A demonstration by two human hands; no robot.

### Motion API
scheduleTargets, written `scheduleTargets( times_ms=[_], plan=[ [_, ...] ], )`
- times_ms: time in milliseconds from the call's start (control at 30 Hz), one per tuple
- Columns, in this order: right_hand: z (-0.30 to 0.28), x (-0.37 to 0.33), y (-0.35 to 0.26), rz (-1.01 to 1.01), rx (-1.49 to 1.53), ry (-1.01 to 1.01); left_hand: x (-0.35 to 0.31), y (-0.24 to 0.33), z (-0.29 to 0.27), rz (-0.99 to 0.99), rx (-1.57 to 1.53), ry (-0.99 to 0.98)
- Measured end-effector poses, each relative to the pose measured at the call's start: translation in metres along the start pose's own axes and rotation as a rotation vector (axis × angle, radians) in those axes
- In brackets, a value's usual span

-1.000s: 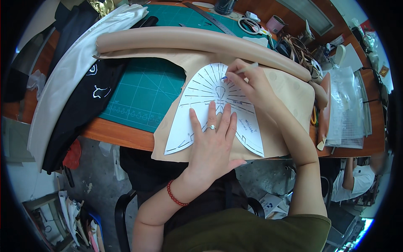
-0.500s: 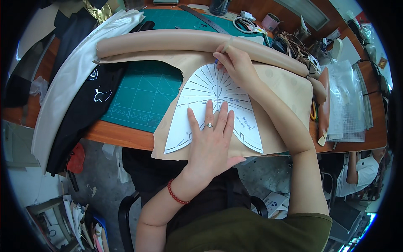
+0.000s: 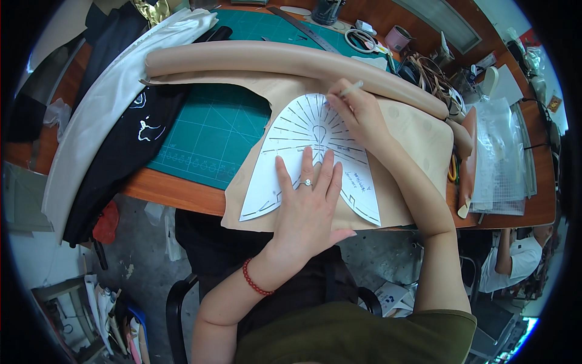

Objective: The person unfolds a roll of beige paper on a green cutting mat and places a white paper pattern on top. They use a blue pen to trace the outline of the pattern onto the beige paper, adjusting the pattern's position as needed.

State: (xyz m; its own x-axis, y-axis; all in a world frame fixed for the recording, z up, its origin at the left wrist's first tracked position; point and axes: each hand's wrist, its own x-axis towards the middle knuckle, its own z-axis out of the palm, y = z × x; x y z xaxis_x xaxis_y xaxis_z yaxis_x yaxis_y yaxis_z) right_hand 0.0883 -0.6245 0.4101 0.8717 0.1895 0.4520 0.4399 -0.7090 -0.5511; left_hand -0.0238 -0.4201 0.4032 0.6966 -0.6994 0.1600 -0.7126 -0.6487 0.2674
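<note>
A white paper pattern (image 3: 273,164) with radiating black slots lies flat on a sheet of beige leather (image 3: 415,133), whose far part is rolled into a long tube (image 3: 242,59). My left hand (image 3: 309,203) rests on the pattern's lower middle, fingers spread, with a ring on one finger. Near the pattern's upper right edge, my right hand (image 3: 361,118) is closed round a slim, pale pen (image 3: 353,88). The pen's upper end sticks out above the fingers; its tip is hidden or too small to make out.
A green cutting mat (image 3: 212,139) lies under the leather on the wooden table (image 3: 182,191). White and black rolls (image 3: 145,60) slant off the left side. A steel ruler (image 3: 303,29), a pink tape roll (image 3: 397,37) and tangled cords stand behind. Clear plastic sheets (image 3: 500,145) lie at right.
My right hand has moved slightly right and down along the pattern's upper edge, and the pen now leans over to the right. My left hand stays on the pattern.
</note>
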Motion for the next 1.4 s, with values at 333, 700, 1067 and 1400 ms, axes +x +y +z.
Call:
scheduleTargets(
  times_ms=[333,700,1067,1400],
  plan=[
    [0.0,0.001,0.013,0.264,0.35,0.01,0.001,0.002,-0.001,-0.001,-0.006,0.0],
    [-0.008,-0.01,0.016,0.235,0.472,-0.147,0.0,0.0,0.001,-0.004,-0.009,0.004],
    [-0.009,0.002,0.015,0.383,0.443,0.069,0.0,0.0,0.0,0.0,-0.001,-0.002],
    [-0.012,-0.02,0.008,0.318,0.377,-0.037,0.0,0.001,0.001,0.001,0.0,0.0]
  ],
)
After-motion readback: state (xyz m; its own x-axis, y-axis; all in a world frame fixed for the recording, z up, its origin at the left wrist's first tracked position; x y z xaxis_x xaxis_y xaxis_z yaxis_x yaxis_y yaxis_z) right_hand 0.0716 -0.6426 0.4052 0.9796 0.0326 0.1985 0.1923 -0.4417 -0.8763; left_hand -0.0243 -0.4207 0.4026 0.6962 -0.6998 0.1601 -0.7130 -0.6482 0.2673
